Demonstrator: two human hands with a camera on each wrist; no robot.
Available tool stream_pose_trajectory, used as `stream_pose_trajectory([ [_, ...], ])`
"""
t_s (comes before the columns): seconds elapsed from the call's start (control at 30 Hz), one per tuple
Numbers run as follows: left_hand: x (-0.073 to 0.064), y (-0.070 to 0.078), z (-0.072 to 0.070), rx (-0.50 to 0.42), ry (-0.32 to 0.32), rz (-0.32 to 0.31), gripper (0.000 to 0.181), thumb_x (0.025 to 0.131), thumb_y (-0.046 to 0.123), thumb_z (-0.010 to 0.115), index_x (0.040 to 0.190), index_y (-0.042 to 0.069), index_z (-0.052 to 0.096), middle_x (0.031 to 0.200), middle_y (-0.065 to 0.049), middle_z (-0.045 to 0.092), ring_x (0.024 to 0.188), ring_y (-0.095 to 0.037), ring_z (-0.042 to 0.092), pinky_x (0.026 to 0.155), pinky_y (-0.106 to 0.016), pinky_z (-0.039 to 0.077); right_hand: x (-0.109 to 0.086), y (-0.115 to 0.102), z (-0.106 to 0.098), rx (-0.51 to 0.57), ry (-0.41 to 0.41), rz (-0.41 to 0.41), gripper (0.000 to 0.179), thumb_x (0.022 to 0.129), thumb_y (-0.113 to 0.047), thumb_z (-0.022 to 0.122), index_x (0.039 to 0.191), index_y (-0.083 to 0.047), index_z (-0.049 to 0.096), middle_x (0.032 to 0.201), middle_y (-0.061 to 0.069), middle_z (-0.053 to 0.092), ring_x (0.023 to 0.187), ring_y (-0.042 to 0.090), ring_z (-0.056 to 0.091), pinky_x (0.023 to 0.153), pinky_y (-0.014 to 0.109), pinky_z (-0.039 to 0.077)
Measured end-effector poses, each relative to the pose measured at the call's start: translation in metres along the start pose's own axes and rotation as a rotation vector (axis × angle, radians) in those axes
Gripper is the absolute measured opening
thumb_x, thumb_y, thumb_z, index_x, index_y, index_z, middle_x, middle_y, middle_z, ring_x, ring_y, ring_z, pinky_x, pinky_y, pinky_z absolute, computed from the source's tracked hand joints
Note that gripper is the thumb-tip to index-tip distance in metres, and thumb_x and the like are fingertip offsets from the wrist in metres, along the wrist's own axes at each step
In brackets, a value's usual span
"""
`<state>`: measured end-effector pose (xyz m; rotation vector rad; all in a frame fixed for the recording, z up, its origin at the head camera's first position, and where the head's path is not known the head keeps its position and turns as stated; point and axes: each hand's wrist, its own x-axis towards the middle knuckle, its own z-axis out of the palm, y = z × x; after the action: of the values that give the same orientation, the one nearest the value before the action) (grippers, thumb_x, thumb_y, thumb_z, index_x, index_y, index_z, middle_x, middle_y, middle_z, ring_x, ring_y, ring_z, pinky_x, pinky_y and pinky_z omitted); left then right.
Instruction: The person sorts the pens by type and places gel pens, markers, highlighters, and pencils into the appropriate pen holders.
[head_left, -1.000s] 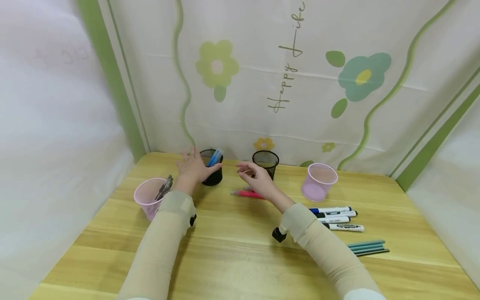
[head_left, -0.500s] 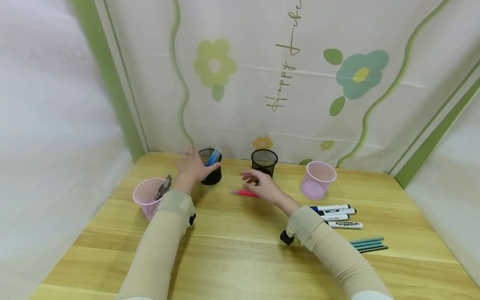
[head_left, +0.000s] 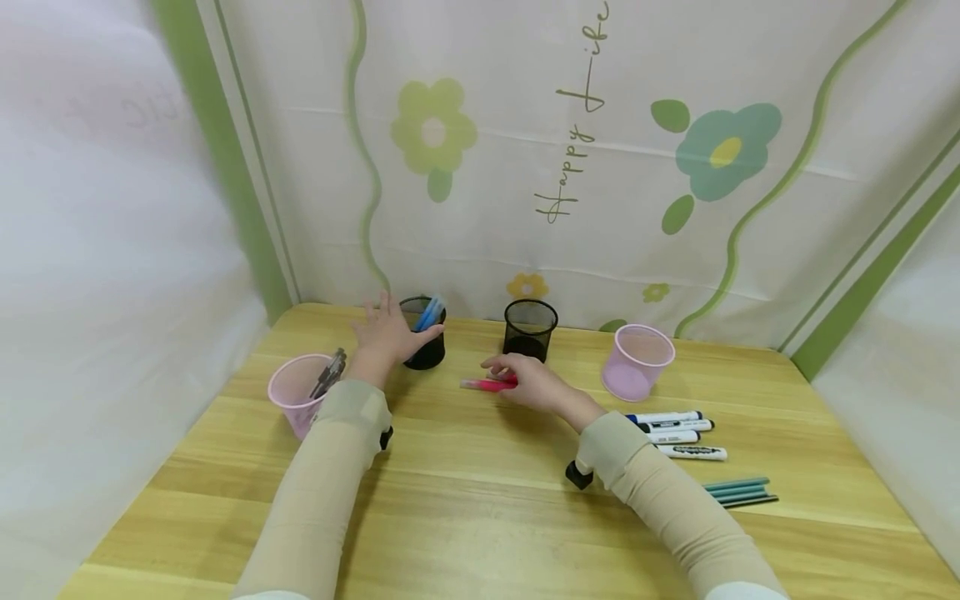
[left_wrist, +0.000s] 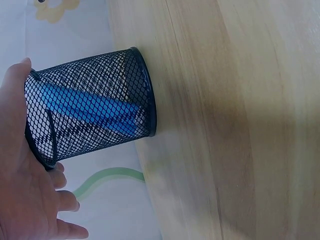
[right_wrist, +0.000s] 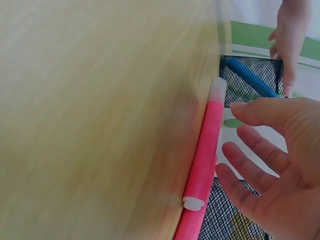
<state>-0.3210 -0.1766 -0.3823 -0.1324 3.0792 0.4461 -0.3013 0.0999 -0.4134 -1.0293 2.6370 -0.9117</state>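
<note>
My left hand (head_left: 384, 335) is at the rim of a black mesh pen cup (left_wrist: 95, 102), thumb on one side and fingers spread on the other. Blue pens (left_wrist: 90, 102) lean inside that cup. On the table lie pink highlighter-like pens (right_wrist: 205, 150) with clear tips and white ends. Right beside them, in the right wrist view, is my right hand (right_wrist: 275, 155), its fingers loosely bent and nothing between them. In the head view, the right hand partly covers these pens. Behind it stands a second black mesh cup (head_left: 530, 321).
A pink cup (head_left: 288, 392) with dark pens (head_left: 327, 375) stands at the left. Another pink cup (head_left: 637, 362) is at the back right. White markers (head_left: 678, 437) and teal sticks (head_left: 738, 490) lie near the right forearm. A printed curtain (head_left: 487, 233) hangs behind the table.
My right hand has come down and slightly right, from above the pink pens to right beside them. The left hand has stayed at the cup with the blue pens.
</note>
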Motion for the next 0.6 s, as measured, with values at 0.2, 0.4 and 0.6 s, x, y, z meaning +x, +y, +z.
stream_pose_trajectory([
  [0.2, 0.000, -0.001, 0.000, -0.002, 0.005, 0.000, 0.116, 0.092, 0.080, 0.046, 0.162, -0.005, 0.011, 0.169, -0.024, -0.003, 0.151, -0.053, -0.001, 0.113, -0.076, 0.009, 0.001, 0.001, 0.003, -0.069, 0.023, 0.008, 0.047, 0.089, 0.002, 0.077, 0.134, -0.006, 0.065, 0.121, 0.012, 0.070, 0.112, 0.029, 0.065, 0.099, 0.046, 0.051],
  [0.4, -0.003, 0.001, -0.003, -0.003, 0.002, 0.003, 0.117, 0.091, 0.081, 0.044, 0.162, -0.006, 0.009, 0.169, -0.024, -0.001, 0.152, -0.052, 0.001, 0.114, -0.075, 0.010, 0.003, 0.003, 0.007, -0.173, 0.029, -0.010, 0.043, 0.088, 0.000, 0.079, 0.128, -0.006, 0.069, 0.115, 0.009, 0.070, 0.102, 0.024, 0.065, 0.094, 0.043, 0.053],
  [0.6, -0.004, 0.001, -0.003, -0.006, 0.003, -0.001, 0.119, 0.091, 0.081, 0.045, 0.162, -0.006, 0.005, 0.169, -0.024, -0.001, 0.152, -0.051, 0.000, 0.114, -0.074, 0.010, 0.004, 0.000, 0.011, -0.216, 0.027, -0.029, 0.039, 0.089, 0.000, 0.078, 0.126, -0.007, 0.070, 0.110, 0.009, 0.069, 0.093, 0.022, 0.061, 0.089, 0.043, 0.054],
])
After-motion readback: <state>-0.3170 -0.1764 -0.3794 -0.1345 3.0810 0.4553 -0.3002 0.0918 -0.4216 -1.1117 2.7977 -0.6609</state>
